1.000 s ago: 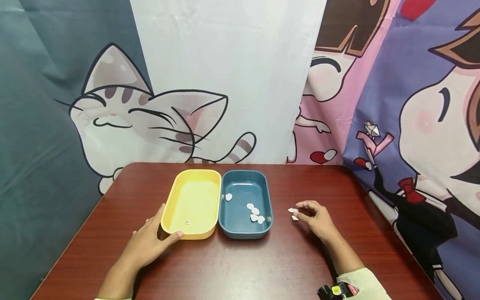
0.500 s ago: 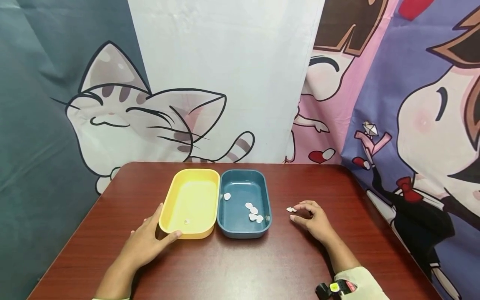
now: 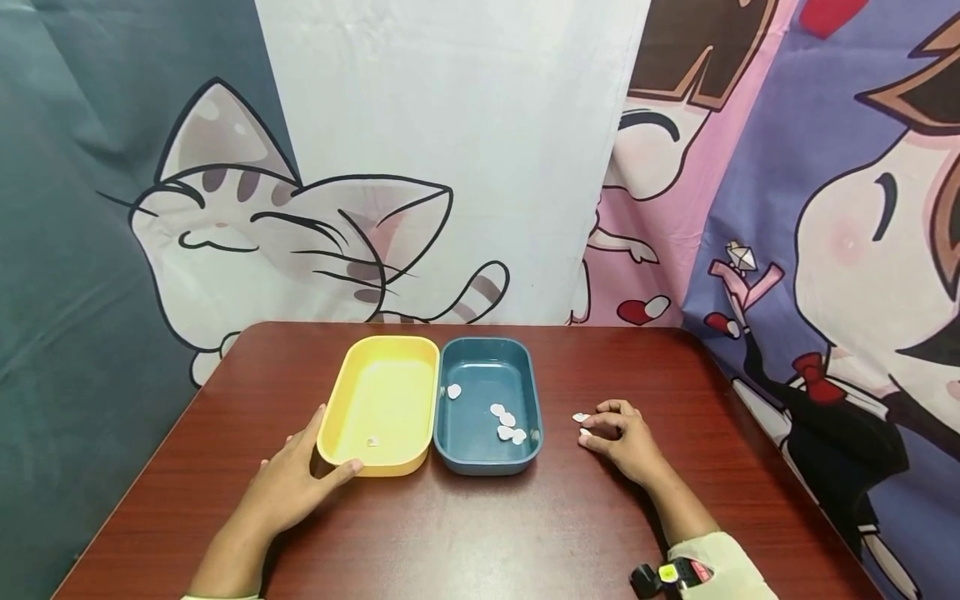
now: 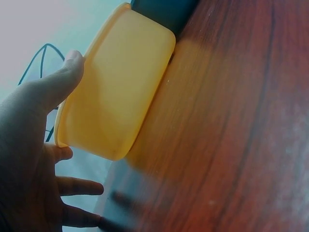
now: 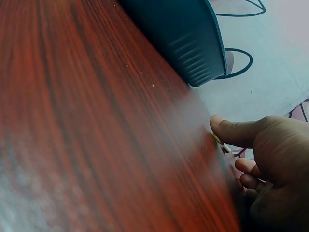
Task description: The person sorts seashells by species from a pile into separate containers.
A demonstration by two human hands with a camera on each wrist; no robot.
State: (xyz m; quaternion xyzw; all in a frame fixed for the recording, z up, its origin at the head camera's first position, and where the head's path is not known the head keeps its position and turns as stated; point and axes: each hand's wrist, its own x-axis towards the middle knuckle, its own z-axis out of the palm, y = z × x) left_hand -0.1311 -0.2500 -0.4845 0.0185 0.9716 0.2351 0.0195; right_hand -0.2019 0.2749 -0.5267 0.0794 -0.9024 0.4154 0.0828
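Note:
My left hand (image 3: 292, 479) rests against the near left corner of a yellow tray (image 3: 326, 417). Its thumb lies along the near rim; the other fingers are spread at the left side, two of them off the tray in the left wrist view. A small white shell-like piece (image 3: 372, 442) lies inside. At the table's right, my right hand (image 3: 626, 442) has curved fingers over similar pieces. One white piece (image 3: 580, 417) sits by the fingertips, another (image 3: 584, 432) right at the thumb tip. A gap shows between thumb and forefinger; I cannot tell whether a piece is pinched.
A dark blue tray (image 3: 487, 465) stands against the yellow one's right side, with several white pieces (image 3: 507, 419) in it. Both are on a reddish-brown wooden table (image 3: 480, 533). A cartoon-printed curtain (image 3: 480, 125) hangs close behind the table's far edge.
My right thumb and fingers have shifted slightly among the white pieces; one is now covered by the fingers, and the one at the thumb shows again. My left hand keeps its place.

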